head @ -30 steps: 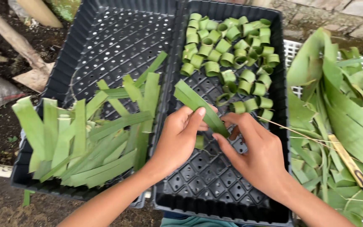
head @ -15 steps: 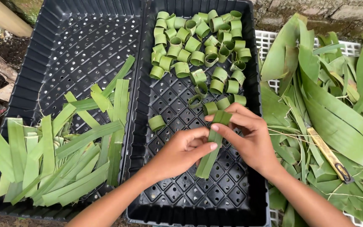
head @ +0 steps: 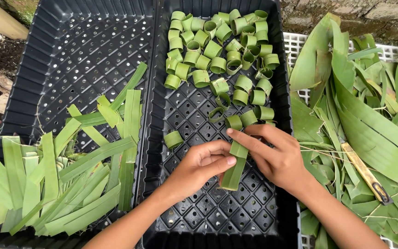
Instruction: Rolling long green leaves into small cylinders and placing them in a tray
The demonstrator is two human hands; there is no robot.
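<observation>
Two black perforated trays sit side by side – the left tray has a heap of cut leaf strips, the right tray holds a pile of rolled leaf rings at its far end, and off to the right there's a heap of whole leaves with a knife lying on it. Over the bare near half of the right tray, the left hand and right hand both have their fingers pinched narrow on one leaf strip, its upper end looking partly curled. Looks light, thin and bendy – probably springs back or splits lengthwise, so I'd hold it near the curl; tray walls sit close, but there's open room near the body.
</observation>
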